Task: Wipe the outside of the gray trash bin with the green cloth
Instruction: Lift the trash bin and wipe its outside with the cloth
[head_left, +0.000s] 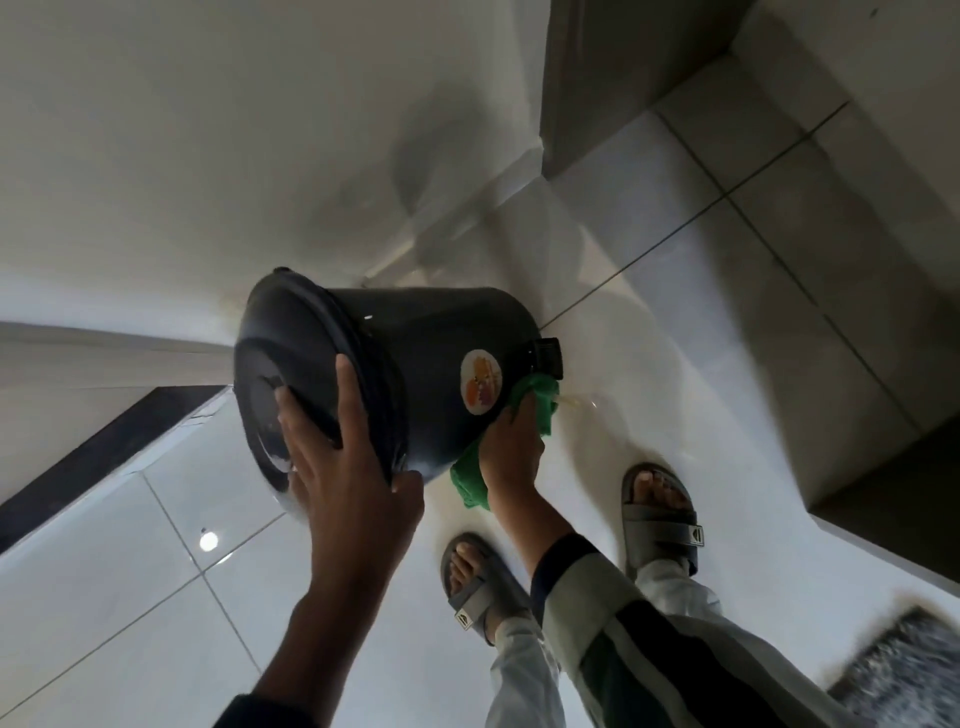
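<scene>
The dark gray trash bin (415, 358) is tilted over on the tiled floor, its lid turned toward me and a round sticker (481, 381) on its side. My left hand (337, 457) grips the lid rim, fingers spread over the lid and thumb under the edge. My right hand (511, 452) presses the green cloth (535, 402) against the bin's lower side, near the black foot pedal (548, 357). Part of the cloth hangs below my right hand.
My two feet in gray sandals (660, 519) stand just below the bin. A white wall (208, 156) rises behind it. A gray cabinet or step (857, 208) fills the right. A dark mat corner (904, 670) lies at bottom right.
</scene>
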